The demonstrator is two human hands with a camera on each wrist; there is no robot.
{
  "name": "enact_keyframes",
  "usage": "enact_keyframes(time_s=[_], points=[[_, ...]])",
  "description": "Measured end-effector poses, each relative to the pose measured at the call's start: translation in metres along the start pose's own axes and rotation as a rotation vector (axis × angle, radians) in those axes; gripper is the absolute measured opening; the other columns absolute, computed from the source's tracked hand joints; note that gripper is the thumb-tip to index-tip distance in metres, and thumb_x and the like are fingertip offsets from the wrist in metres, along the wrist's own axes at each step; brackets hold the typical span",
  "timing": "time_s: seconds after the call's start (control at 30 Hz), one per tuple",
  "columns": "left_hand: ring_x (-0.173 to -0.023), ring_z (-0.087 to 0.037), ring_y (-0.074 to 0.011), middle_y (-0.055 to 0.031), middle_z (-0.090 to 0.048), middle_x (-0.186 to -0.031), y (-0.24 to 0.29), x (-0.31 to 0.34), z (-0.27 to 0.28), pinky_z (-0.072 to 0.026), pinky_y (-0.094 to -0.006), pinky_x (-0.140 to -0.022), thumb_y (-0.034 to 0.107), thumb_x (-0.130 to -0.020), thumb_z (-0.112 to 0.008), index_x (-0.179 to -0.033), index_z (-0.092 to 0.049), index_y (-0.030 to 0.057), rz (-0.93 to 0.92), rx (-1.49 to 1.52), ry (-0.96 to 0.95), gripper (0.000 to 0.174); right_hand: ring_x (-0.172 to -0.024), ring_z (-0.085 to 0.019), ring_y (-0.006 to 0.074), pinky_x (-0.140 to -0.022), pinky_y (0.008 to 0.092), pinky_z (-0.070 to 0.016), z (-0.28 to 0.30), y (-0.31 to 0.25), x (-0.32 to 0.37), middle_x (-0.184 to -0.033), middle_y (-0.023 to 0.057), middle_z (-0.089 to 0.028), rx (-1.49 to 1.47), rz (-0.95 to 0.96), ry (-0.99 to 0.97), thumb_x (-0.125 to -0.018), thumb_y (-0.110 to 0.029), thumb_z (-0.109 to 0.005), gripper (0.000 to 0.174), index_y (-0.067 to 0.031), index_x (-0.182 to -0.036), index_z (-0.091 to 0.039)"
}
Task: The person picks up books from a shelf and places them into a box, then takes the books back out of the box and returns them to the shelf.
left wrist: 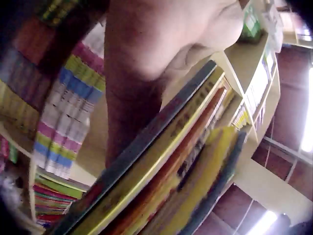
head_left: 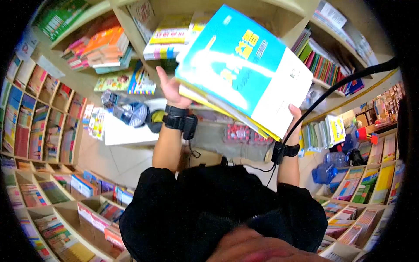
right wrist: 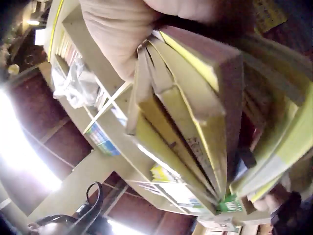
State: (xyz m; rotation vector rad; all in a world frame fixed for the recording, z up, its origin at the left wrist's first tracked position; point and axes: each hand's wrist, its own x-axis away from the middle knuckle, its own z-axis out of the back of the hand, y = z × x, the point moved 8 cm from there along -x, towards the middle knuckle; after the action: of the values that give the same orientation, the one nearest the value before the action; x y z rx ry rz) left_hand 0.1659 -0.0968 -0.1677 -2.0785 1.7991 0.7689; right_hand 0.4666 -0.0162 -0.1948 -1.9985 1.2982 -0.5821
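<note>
Both hands hold up a stack of books (head_left: 244, 65) before the shelves, its top one with a glossy blue and white cover. At the stack's left edge is my left hand (head_left: 172, 90), thumb spread away from the cover and fingers hidden beneath in the head view. Seen from the left wrist, the books' spines (left wrist: 161, 152) lie close against that hand. My right hand (head_left: 294, 124) grips the lower right corner, its thumb along the edge. In the right wrist view the books' page ends (right wrist: 186, 117) gape apart below the palm.
A wooden bookshelf (head_left: 301, 9) faces me, with orange books (head_left: 107, 43) at left and thin upright books (head_left: 325, 61) at right. Below are a white tabletop (head_left: 131, 134) with a small fan (head_left: 134, 114) and red-patterned packs (head_left: 238, 133). A black cable (head_left: 340, 83) arches past my right hand.
</note>
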Motion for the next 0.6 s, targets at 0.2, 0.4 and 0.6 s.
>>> enact_keyframes(time_s=[0.2, 0.4, 0.6], points=[[-0.101, -0.060, -0.0275, -0.0190, -0.058, -0.119, -0.012, 0.195, 0.109, -0.0490, -0.0369, -0.088, 0.060, -0.089, -0.044, -0.128, -0.046, -0.0003, 0.366, -0.393, 0.881, 0.072, -0.103, -0.061, 0.0337, -0.089, 0.0398, -0.0506, 0.075, 0.093, 0.069, -0.117, 0.0239, -0.056, 0.226, -0.417, 0.002, -0.079, -0.015, -0.061, 0.058, 0.0108, -0.126, -0.040], [-0.096, -0.063, -0.0254, -0.0174, -0.061, -0.113, -0.007, 0.342, 0.107, -0.0521, -0.0366, -0.083, 0.038, -0.089, -0.055, -0.121, -0.052, -0.0017, 0.415, -0.316, 1.183, 0.051, -0.108, -0.058, 0.0329, -0.090, 0.0410, -0.0504, 0.084, 0.183, 0.120, -0.123, 0.0257, -0.052, 0.119, -0.864, -0.043, -0.084, -0.014, -0.058, 0.055, 0.0100, -0.129, -0.037], [-0.096, -0.063, -0.0235, -0.0166, -0.062, -0.112, 0.000, 0.420, 0.084, -0.0529, -0.0372, -0.084, 0.044, -0.090, -0.054, -0.119, -0.051, -0.0026, 0.344, -0.257, 1.284, 0.055, -0.109, -0.057, 0.0344, -0.093, 0.0426, -0.0482, 0.072, 0.226, 0.141, -0.121, 0.0250, -0.053, 0.168, -1.026, -0.105, -0.083, -0.010, -0.057, 0.056, 0.0089, -0.130, -0.035]])
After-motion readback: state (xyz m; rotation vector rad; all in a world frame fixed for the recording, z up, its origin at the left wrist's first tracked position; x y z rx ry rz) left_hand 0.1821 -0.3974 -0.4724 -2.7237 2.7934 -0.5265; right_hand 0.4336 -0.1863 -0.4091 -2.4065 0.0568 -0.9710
